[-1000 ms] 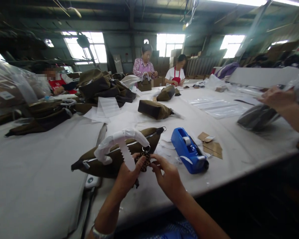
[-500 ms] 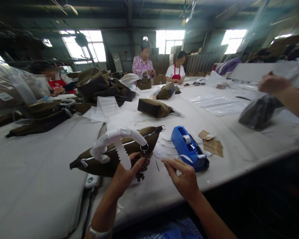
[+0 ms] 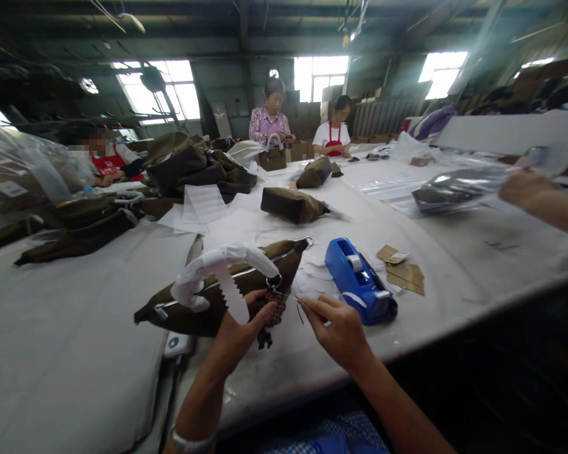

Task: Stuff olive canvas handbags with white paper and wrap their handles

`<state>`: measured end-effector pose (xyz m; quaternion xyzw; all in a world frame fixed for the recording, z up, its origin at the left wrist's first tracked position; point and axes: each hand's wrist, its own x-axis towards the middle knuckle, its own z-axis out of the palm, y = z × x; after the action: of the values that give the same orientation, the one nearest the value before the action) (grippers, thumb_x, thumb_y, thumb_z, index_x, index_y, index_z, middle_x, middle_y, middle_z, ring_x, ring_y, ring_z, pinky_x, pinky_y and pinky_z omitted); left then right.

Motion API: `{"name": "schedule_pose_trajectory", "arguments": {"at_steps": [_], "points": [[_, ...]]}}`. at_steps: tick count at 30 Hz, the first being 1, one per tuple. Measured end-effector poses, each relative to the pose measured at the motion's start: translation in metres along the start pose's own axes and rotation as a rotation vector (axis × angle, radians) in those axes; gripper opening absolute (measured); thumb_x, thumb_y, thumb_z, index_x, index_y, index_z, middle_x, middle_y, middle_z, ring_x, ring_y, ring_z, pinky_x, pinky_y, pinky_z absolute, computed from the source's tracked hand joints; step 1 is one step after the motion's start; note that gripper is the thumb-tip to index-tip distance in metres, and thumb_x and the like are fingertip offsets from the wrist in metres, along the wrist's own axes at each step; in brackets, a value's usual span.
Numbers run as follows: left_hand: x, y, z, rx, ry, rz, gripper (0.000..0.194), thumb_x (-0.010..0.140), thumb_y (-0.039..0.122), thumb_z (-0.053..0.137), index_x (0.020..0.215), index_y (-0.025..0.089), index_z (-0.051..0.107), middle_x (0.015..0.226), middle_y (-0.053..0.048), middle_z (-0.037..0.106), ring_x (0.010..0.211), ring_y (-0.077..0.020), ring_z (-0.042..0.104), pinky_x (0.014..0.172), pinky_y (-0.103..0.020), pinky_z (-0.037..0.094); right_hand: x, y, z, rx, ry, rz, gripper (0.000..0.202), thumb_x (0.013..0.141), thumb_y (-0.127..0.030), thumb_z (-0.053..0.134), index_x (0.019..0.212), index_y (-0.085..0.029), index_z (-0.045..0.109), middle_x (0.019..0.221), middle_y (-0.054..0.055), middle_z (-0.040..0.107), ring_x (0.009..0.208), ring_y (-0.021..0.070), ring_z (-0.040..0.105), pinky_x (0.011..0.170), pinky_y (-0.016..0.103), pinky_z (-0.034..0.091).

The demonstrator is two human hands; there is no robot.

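Note:
An olive bag (image 3: 189, 312) with a silver zipper lies in front of me, its handle (image 3: 253, 253) wrapped in white paper. My left hand (image 3: 243, 321) is closed on a leopard-patterned charm (image 3: 273, 306) that hangs from a ring at the handle's right end. Just right of the charm, my right hand (image 3: 336, 325) has thumb and forefinger pinched together; what lies between the fingertips is too small to make out. A blue tape dispenser (image 3: 360, 280) stands beyond my right hand.
Brown tags (image 3: 406, 277) lie right of the dispenser. Two olive bags lie farther back, and a heap of bags (image 3: 184, 165) is at back left. A co-worker's hand (image 3: 525, 186) holds a plastic-wrapped bag (image 3: 454, 189) at right. Other people sit or stand behind the table.
My right hand has moved slightly left, closer to the charm. The co-worker's plastic-wrapped bag at right has swung up and left. My left hand has stayed on the charm.

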<state>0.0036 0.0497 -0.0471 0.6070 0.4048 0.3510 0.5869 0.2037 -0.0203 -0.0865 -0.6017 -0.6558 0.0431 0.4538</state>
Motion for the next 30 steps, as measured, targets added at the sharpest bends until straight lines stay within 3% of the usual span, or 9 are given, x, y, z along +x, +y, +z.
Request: {"name": "schedule_pose_trajectory", "arguments": {"at_steps": [9, 13, 17, 30], "points": [[0.000, -0.004, -0.003, 0.016, -0.011, 0.025, 0.049, 0.083, 0.048, 0.075, 0.118, 0.014, 0.068, 0.110, -0.011, 0.077, 0.096, -0.0264, 0.074, 0.083, -0.036, 0.062, 0.007, -0.007, 0.006, -0.005, -0.017, -0.025, 0.023, 0.100, -0.029, 0.056, 0.101, -0.024, 0.079, 0.076, 0.003, 0.070, 0.070, 0.0157, 0.067, 0.067, 0.025, 0.046], [0.000, -0.006, -0.007, 0.100, 0.085, 0.066, 0.052, 0.090, 0.058, 0.063, 0.116, 0.014, 0.072, 0.102, -0.011, 0.077, 0.088, -0.0265, 0.074, 0.070, -0.033, 0.062, 0.008, -0.010, 0.006, -0.008, -0.017, -0.036, 0.024, 0.101, -0.031, 0.056, 0.101, -0.025, 0.079, 0.078, 0.003, 0.071, 0.071, 0.0159, 0.068, 0.067, 0.025, 0.046], [0.003, -0.010, -0.007, 0.070, 0.136, 0.039, 0.047, 0.086, 0.052, 0.070, 0.115, 0.015, 0.071, 0.095, -0.009, 0.077, 0.077, -0.0243, 0.075, 0.059, -0.030, 0.060, 0.005, -0.012, 0.004, -0.026, -0.020, -0.045, 0.023, 0.100, -0.029, 0.057, 0.101, -0.025, 0.079, 0.078, 0.004, 0.072, 0.071, 0.0165, 0.069, 0.066, 0.025, 0.047], [0.002, -0.006, -0.005, 0.047, 0.125, 0.053, 0.045, 0.087, 0.049, 0.070, 0.115, 0.014, 0.072, 0.091, -0.009, 0.077, 0.074, -0.0225, 0.075, 0.057, -0.027, 0.060, 0.004, -0.018, 0.003, -0.021, -0.026, -0.037, 0.023, 0.100, -0.029, 0.057, 0.103, -0.025, 0.079, 0.085, 0.004, 0.076, 0.074, 0.0174, 0.072, 0.069, 0.026, 0.049]]}}
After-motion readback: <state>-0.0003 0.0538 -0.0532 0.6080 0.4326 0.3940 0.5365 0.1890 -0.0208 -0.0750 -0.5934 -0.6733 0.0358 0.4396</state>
